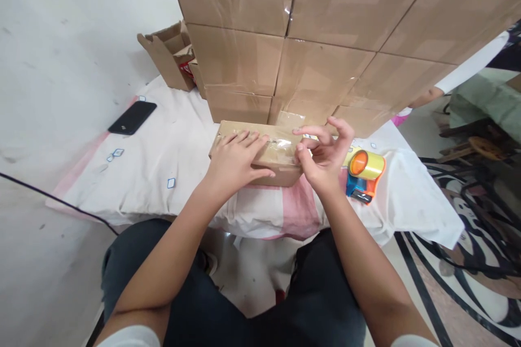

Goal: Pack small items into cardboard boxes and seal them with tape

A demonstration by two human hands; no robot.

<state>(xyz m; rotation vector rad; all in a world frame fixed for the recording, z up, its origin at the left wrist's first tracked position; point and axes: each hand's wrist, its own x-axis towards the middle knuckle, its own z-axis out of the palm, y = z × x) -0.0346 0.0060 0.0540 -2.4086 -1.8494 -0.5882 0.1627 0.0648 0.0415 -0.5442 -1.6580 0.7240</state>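
"Looking at the small carton (280, 152), where does it sit?"

"On the cloth-covered tabletop (191, 143), just in front of the tall carton stack (244, 59), right between the two hands."

"Which way does it run?"

"Its long axis goes left to right across the person, the right end angled slightly nearer the body."

"And the left hand (234, 160)?"

"Laid over the left half of the top, fingers spread, thumb along the near edge."

"So the right hand (325, 157) is nearer the right end?"

"Yes, right at it, thumb and forefinger narrowly apart beside the clear tape (284, 142). Whether they pinch any, I can't tell."
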